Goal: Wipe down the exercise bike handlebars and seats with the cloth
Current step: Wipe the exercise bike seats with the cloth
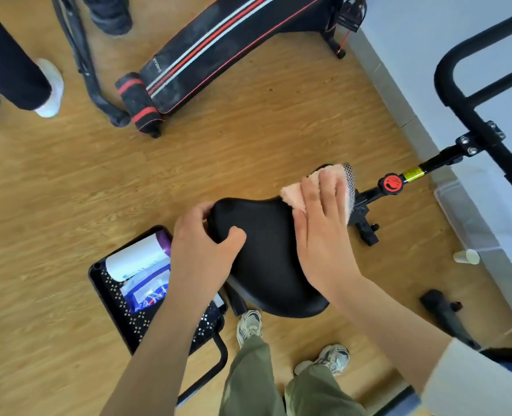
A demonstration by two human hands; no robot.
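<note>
Head view, looking straight down. Left hand (202,250) grips the wide rear edge of the black bike seat (266,244): fingers curled over the far-left rim, thumb hooked onto the top face, forearm coming up from the bottom of frame. Right hand (323,223) lies flat, palm down, on the pink cloth (293,195), fingers (326,187) straight and only slightly spread, pressing the cloth onto the narrow nose of the seat. Cloth is mostly under the hand; its edges show past the fingertips and on the thumb side. Right forearm crosses the seat's right edge, pale sleeve at the elbow. Handlebars (459,94) are well apart, upper right, beyond the red knob (392,183) on the bike frame. Wooden floor (248,151) below, sit-up bench (218,52) at the top, paper cup (466,256) lying on its side near the wall.
</note>
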